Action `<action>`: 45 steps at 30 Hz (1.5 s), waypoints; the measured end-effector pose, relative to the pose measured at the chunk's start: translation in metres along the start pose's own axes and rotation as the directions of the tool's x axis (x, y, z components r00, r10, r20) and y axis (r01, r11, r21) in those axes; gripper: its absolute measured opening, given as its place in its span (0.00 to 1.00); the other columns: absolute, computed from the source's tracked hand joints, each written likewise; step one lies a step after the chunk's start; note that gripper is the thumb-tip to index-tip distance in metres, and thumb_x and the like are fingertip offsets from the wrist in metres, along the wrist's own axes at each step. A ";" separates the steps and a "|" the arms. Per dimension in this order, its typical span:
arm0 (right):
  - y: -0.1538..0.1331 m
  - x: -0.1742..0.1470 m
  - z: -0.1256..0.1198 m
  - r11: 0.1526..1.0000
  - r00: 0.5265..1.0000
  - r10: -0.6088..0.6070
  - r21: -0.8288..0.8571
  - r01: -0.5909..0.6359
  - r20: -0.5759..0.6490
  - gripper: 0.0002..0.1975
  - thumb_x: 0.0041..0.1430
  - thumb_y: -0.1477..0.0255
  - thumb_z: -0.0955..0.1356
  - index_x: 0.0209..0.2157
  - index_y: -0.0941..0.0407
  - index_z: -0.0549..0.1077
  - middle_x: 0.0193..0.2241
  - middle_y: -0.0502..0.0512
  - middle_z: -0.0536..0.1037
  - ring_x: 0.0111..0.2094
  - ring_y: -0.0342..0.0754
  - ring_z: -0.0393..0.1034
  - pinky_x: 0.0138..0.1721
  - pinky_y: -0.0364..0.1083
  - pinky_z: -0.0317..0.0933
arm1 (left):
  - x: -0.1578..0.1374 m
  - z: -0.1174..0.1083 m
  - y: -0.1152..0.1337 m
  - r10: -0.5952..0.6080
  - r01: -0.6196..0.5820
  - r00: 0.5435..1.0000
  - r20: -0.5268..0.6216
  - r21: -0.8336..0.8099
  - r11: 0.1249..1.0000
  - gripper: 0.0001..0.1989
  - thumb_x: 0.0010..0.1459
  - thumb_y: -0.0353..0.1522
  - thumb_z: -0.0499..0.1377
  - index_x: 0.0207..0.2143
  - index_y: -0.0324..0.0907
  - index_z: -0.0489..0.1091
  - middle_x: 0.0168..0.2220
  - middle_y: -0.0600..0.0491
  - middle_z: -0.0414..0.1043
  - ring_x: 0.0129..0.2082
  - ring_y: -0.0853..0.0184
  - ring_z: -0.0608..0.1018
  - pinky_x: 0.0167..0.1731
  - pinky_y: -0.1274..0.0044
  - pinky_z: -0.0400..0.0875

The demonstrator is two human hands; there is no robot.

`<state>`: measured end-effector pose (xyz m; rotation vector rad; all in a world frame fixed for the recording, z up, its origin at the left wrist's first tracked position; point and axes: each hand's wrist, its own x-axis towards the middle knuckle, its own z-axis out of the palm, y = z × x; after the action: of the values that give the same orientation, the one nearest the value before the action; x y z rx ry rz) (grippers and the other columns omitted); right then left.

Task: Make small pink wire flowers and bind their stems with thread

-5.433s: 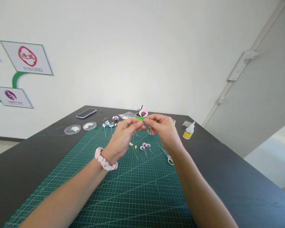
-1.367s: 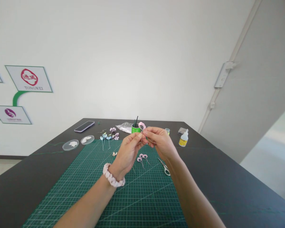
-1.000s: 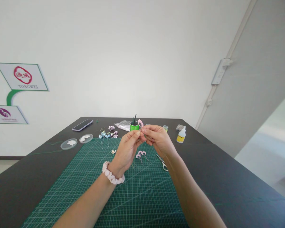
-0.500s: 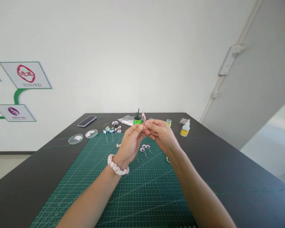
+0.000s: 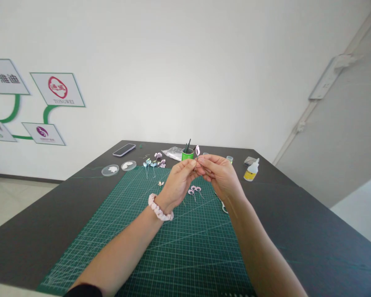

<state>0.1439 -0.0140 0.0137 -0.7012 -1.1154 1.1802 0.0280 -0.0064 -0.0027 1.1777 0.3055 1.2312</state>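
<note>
Above the green cutting mat [image 5: 160, 247], my left hand [image 5: 179, 181] and my right hand [image 5: 220, 175] meet fingertip to fingertip. Between them stands a small pink flower [image 5: 198, 151] on a thin stem, its petal part pointing up. Thumb and finger of each hand pinch the stem just below the petals; the fingers hide most of it. Beneath my hands, several pink wire-stemmed pieces [image 5: 192, 192] lie on the mat. Partly covered by my right wrist are white-handled scissors [image 5: 224, 207]. A small cream piece [image 5: 161, 183] rests left of my left hand.
Blue wire-stemmed flowers [image 5: 150, 163] and purple flowers [image 5: 161, 163] lie at the mat's far left. Two shallow dishes [image 5: 110, 170] hold white pieces. Behind are a phone [image 5: 124, 150], a plastic bag [image 5: 172, 153] and a green can [image 5: 187, 154] of tools. A glue bottle [image 5: 251, 170] stands right.
The view has turned a little left and tilted, so the things on the table appear shifted right. Both hands keep their pinch on the flower, which looks slightly turned.
</note>
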 end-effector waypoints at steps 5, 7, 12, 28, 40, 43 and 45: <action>-0.001 -0.001 0.000 1.000 1.000 -0.001 -0.020 0.001 -0.003 0.09 0.43 0.67 0.75 0.21 0.58 0.77 0.13 0.46 0.68 0.15 0.36 0.50 0.14 0.39 0.46 | 0.000 0.000 0.000 0.008 -0.008 0.999 0.032 -0.011 1.000 0.16 0.59 0.38 0.59 0.22 0.39 0.72 0.23 0.52 0.71 0.28 0.65 0.77 0.41 0.68 0.71; -0.001 -0.001 0.000 1.000 1.000 0.000 -0.019 0.000 -0.006 0.09 0.43 0.67 0.75 0.21 0.59 0.77 0.13 0.47 0.68 0.15 0.36 0.50 0.14 0.39 0.46 | 0.000 0.000 0.001 0.006 -0.006 0.999 0.034 -0.010 1.000 0.16 0.59 0.38 0.59 0.21 0.39 0.72 0.23 0.51 0.72 0.29 0.65 0.77 0.40 0.68 0.72; 0.000 -0.001 0.000 1.000 0.999 0.002 -0.019 -0.003 -0.033 0.09 0.41 0.68 0.76 0.22 0.58 0.78 0.12 0.45 0.66 0.14 0.36 0.50 0.14 0.39 0.47 | 0.000 -0.001 0.000 -0.014 0.014 1.000 0.016 -0.020 1.000 0.16 0.57 0.39 0.62 0.21 0.39 0.72 0.24 0.51 0.72 0.28 0.67 0.75 0.39 0.71 0.71; 0.000 -0.001 -0.001 0.999 1.000 0.004 -0.049 -0.005 -0.030 0.09 0.42 0.68 0.75 0.21 0.58 0.76 0.10 0.43 0.62 0.13 0.35 0.45 0.14 0.39 0.42 | 0.001 -0.006 -0.003 -0.070 0.076 0.995 0.068 -0.099 0.992 0.16 0.58 0.38 0.61 0.20 0.40 0.72 0.23 0.52 0.70 0.27 0.67 0.74 0.41 0.70 0.70; -0.002 -0.001 -0.002 0.991 0.998 -0.059 -0.123 0.056 -0.023 0.12 0.42 0.67 0.75 0.16 0.56 0.71 0.10 0.42 0.62 0.12 0.35 0.46 0.13 0.40 0.43 | 0.003 -0.008 -0.006 -0.102 0.113 0.991 0.087 -0.137 0.984 0.15 0.58 0.36 0.60 0.20 0.40 0.71 0.24 0.53 0.67 0.28 0.69 0.70 0.40 0.72 0.68; -0.001 -0.001 -0.002 0.990 0.998 -0.058 -0.127 0.052 -0.038 0.11 0.42 0.68 0.74 0.17 0.57 0.72 0.11 0.44 0.64 0.13 0.35 0.48 0.14 0.40 0.43 | 0.003 -0.008 -0.007 -0.101 0.113 0.991 0.086 -0.143 0.983 0.14 0.58 0.36 0.60 0.21 0.39 0.71 0.25 0.52 0.68 0.27 0.70 0.70 0.40 0.72 0.68; 0.000 -0.001 -0.002 0.989 0.997 -0.061 -0.136 0.054 -0.047 0.10 0.43 0.68 0.74 0.17 0.57 0.73 0.11 0.45 0.66 0.13 0.35 0.49 0.14 0.40 0.42 | 0.003 -0.007 -0.008 -0.097 0.109 0.991 0.089 -0.144 0.984 0.14 0.58 0.36 0.60 0.21 0.39 0.71 0.24 0.52 0.68 0.28 0.69 0.71 0.40 0.72 0.68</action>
<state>0.1459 -0.0148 0.0132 -0.7932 -1.1734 1.0396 0.0280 0.0010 -0.0109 1.0676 0.2078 1.0935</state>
